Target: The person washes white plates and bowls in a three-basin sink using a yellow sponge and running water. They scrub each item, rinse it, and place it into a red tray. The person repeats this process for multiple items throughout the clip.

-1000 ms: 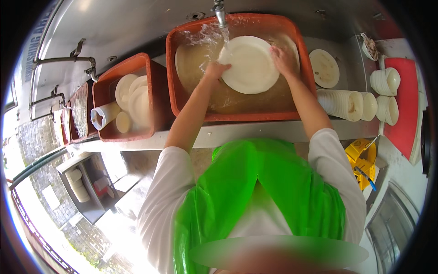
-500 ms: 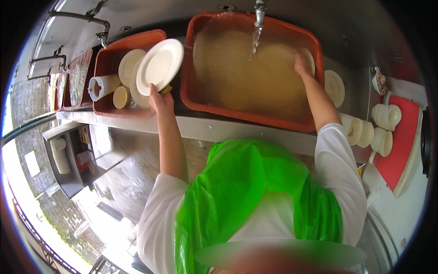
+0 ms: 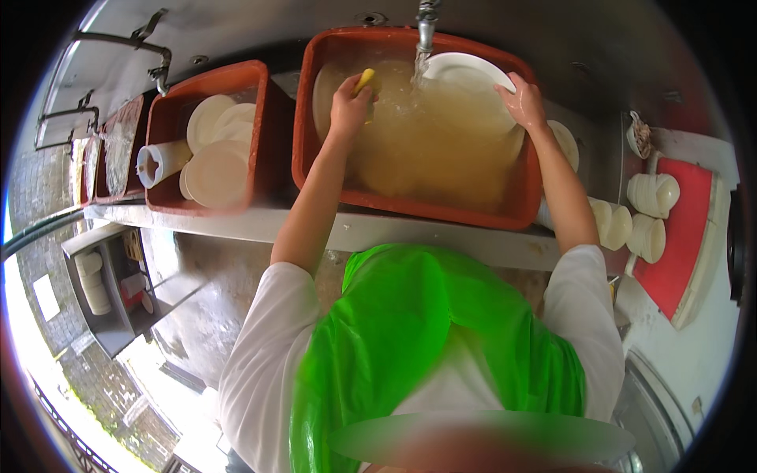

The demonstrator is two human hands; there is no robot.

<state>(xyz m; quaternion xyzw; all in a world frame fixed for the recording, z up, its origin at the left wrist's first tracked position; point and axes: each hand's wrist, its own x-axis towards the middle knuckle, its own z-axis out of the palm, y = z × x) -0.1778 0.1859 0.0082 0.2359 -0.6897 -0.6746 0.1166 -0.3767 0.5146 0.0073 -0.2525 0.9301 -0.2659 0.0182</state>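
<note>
My right hand (image 3: 523,101) grips the rim of a white plate (image 3: 471,69), which is tilted and partly under murky water in the large orange-brown tub (image 3: 418,211). Over the left part of this tub, my left hand (image 3: 352,106) is closed round a yellow sponge (image 3: 364,80), mostly hidden by the fingers. Water runs from the metal tap (image 3: 426,35) beside the plate. To the left, a smaller orange-brown tub (image 3: 259,150) holds several white plates (image 3: 218,175) and a translucent plastic jug (image 3: 164,162) lying on its side.
Right of the large tub, another plate (image 3: 563,146) and stacked white bowls (image 3: 613,225) stand on the metal counter. More bowls (image 3: 653,194) sit by a red board (image 3: 676,236). A shelf unit with stacked dishes (image 3: 94,284) is at lower left. The counter's metal edge (image 3: 378,240) runs before me.
The plate from my left hand now lies in the smaller tub. My left hand has moved right over the large tub with the sponge. My right hand has raised a plate from the water.
</note>
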